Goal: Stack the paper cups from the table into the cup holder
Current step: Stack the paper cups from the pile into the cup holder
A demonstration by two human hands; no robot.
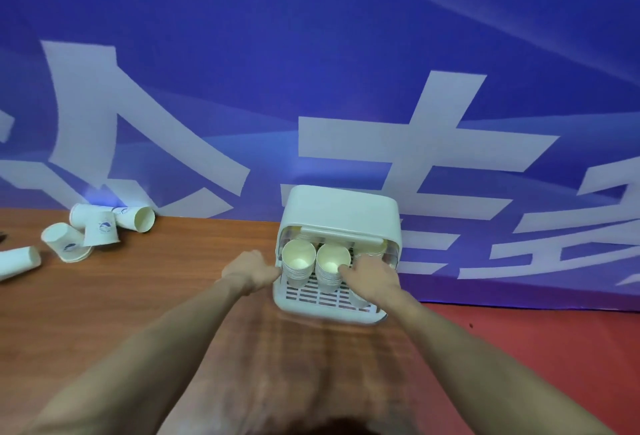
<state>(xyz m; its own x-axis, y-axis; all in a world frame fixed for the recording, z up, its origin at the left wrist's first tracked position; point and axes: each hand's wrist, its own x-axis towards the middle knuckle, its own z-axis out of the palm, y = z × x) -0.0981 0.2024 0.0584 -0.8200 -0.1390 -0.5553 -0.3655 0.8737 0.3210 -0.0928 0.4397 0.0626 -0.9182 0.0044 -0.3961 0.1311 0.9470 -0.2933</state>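
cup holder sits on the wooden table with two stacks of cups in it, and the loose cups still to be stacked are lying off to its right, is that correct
Not quite: the loose paper cups lie off to the left of the cup holder, near the table's far edge, not to its right. The head view shows this. The rest holds: the holder sits on the wooden table with two stacks of cups in it.

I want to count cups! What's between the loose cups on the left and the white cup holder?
Head view: only bare wooden table, plus the left hand touching the cup holder. No cups lie between it and the loose paper cups.
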